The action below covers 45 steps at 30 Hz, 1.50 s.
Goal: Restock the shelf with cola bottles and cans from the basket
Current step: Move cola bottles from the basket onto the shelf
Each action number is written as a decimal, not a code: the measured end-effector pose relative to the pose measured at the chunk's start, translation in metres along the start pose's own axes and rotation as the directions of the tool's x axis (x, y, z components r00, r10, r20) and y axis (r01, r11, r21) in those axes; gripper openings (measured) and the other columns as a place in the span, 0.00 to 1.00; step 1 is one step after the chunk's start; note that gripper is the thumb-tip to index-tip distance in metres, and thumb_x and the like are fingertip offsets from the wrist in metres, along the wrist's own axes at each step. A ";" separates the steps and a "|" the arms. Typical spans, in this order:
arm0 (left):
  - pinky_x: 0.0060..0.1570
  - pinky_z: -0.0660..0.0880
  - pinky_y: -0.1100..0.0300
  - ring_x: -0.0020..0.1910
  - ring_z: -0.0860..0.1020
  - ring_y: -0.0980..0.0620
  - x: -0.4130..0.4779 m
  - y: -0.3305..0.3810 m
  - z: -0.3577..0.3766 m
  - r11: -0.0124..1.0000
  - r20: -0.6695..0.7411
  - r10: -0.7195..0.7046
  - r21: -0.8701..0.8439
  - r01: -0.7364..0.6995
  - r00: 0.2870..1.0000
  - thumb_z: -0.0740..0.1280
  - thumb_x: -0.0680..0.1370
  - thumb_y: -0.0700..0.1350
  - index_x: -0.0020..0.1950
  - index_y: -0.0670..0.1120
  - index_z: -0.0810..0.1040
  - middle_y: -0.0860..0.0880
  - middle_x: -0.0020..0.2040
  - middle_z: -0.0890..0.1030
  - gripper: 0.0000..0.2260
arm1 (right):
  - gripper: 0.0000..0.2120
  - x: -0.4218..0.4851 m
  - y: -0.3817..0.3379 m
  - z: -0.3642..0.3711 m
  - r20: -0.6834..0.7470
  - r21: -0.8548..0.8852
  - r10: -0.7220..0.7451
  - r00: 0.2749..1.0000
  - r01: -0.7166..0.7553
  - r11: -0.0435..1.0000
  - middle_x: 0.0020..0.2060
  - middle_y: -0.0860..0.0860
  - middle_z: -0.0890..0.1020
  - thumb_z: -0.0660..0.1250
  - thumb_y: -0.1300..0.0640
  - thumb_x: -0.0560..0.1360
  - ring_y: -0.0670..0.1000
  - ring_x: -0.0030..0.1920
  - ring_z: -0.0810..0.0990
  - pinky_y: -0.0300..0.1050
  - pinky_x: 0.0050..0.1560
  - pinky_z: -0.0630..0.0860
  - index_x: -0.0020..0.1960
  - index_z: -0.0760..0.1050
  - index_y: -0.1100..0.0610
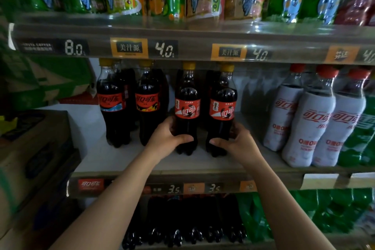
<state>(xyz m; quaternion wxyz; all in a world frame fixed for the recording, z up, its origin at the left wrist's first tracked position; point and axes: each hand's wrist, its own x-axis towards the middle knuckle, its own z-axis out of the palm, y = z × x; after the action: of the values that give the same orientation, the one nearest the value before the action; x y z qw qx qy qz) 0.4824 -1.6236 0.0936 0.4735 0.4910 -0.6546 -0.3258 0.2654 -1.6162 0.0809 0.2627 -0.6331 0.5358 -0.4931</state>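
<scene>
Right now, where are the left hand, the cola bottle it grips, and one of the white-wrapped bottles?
left hand (pixel 166 138): head view, on the back of the hand.
cola bottle (pixel 187 108): head view, on its red label.
white-wrapped bottle (pixel 313 136): head view, on its white sleeve.

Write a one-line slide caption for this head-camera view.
Left hand grips the left cola bottle, right hand the right cola bottle, both standing on the middle shelf.
</scene>
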 end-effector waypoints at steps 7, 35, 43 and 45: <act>0.65 0.69 0.55 0.67 0.72 0.52 0.015 -0.007 0.006 1.000 -0.026 -0.012 0.002 0.013 1.000 0.74 0.72 0.43 0.71 0.48 0.67 0.50 0.67 0.74 0.30 | 0.33 0.019 0.006 0.004 -0.099 0.005 0.055 0.994 -0.054 0.999 0.57 0.48 0.80 0.81 0.52 0.63 0.50 0.57 0.78 0.52 0.59 0.76 0.64 0.71 0.51; 0.69 0.66 0.51 0.69 0.70 0.48 0.019 -0.006 0.017 0.999 -0.051 -0.047 0.009 0.047 0.998 0.69 0.76 0.43 0.73 0.47 0.65 0.47 0.69 0.73 0.26 | 0.37 0.021 -0.003 0.013 -0.155 -0.006 0.084 0.984 -0.086 0.996 0.64 0.51 0.77 0.79 0.51 0.65 0.55 0.65 0.74 0.46 0.58 0.71 0.69 0.66 0.53; 0.68 0.68 0.50 0.69 0.70 0.49 0.018 -0.009 0.018 0.998 -0.058 -0.048 0.032 0.050 0.997 0.69 0.77 0.45 0.72 0.49 0.64 0.48 0.69 0.73 0.26 | 0.38 0.021 -0.003 0.012 -0.131 0.001 0.090 0.987 -0.091 0.996 0.64 0.52 0.77 0.79 0.51 0.66 0.54 0.65 0.75 0.44 0.57 0.70 0.70 0.66 0.54; 0.68 0.67 0.51 0.69 0.70 0.49 0.017 -0.009 0.019 0.998 -0.060 -0.049 0.033 0.051 0.997 0.69 0.77 0.45 0.73 0.49 0.64 0.48 0.69 0.73 0.26 | 0.38 0.021 -0.003 0.012 -0.125 0.008 0.088 0.988 -0.088 0.996 0.64 0.52 0.76 0.79 0.52 0.66 0.55 0.65 0.74 0.44 0.57 0.70 0.70 0.65 0.54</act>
<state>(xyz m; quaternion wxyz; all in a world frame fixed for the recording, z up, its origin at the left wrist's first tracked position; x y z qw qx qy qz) 0.4667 -1.6432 0.0844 0.4756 0.5249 -0.6333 -0.3117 0.2762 -1.6370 0.0858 0.2507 -0.5763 0.5781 -0.5204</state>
